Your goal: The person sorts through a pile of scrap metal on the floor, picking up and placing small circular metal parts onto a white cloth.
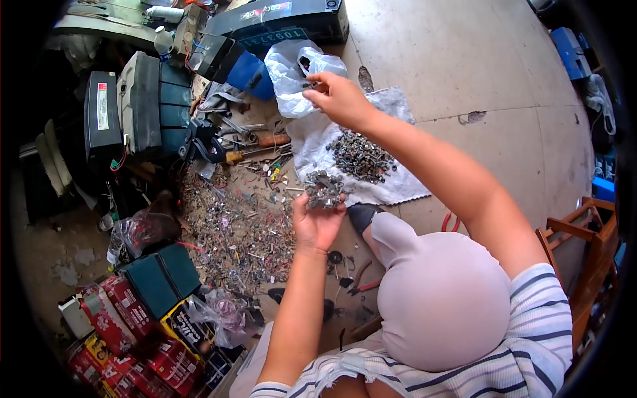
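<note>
My left hand is palm up, cupped under a heap of small metal fasteners, seemingly bolts and nuts. Over the white plastic bag reaches my right hand, its thumb and fingertips near the bag's opening. Something small and dark shows by those fingertips, but I cannot tell whether it is gripped or lies beyond them. Between the hands, a white cloth is spread on the floor. On it lies a pile of loose nuts, bolts and washers. The bag's contents are mostly hidden.
Mixed small scraps cover the floor at left. Screwdrivers and wrenches lie beyond them. Batteries stand far left, with red boxes below. Red-handled pliers lie near my legs; a wooden stool stands right.
</note>
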The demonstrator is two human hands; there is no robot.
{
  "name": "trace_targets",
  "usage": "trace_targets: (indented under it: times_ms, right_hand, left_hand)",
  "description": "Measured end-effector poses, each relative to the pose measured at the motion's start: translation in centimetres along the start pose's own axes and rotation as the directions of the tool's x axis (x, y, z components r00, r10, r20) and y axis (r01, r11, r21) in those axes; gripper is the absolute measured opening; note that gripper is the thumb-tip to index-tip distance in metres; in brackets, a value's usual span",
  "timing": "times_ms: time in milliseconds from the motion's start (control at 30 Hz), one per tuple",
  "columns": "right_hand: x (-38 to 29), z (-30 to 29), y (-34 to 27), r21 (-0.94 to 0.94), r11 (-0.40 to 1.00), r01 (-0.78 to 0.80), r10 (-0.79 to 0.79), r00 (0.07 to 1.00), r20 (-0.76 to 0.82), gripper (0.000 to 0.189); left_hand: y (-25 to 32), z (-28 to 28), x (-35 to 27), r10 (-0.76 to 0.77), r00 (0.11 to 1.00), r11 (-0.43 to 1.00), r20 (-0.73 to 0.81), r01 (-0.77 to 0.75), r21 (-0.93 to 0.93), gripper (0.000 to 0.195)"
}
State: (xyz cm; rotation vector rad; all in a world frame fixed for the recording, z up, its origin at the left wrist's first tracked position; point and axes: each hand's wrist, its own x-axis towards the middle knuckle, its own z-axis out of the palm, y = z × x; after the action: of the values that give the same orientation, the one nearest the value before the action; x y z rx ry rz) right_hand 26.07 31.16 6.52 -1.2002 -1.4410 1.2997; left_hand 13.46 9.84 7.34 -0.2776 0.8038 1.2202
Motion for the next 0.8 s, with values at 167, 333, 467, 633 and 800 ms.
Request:
trace_targets:
  times_ms: [167,333,467,633,800]
  right_hand:
    - [-2.2,-1.6,2.6,-0.083,0.994,-0.072,0.079,0.994,0.08,0.027]
    - [-8.1,-2.7,6.3,-0.064,0.976,-0.208,0.213,0.972,0.096,0.024]
    - [-12.3,-2.3,4.0,0.198,0.921,-0.335,0.26,0.908,0.328,0.036]
    - [-13.7,-1.4,2.5,-0.078,0.997,0.028,0.004,0.927,0.374,0.056]
    - [-13.7,-1.2,2.7,-0.273,0.951,0.145,-0.043,0.936,0.349,0.06]
  left_hand:
    - [-0.1,0.0,0.9,0.026,1.0,1.0,-0.002,-0.026,0.009,0.049]
    - [-0.3,-0.8,2.1,0.043,0.999,0.999,-0.014,-0.043,0.006,0.051]
    - [-1.2,-0.9,2.6,0.034,0.999,0.999,-0.024,-0.034,0.012,0.053]
    - [-2.1,0.4,3.6,0.036,0.999,0.999,0.012,-0.036,-0.015,0.047]
    - [-3.0,0.6,4.2,-0.027,1.0,0.999,-0.013,0.028,0.039,0.029]
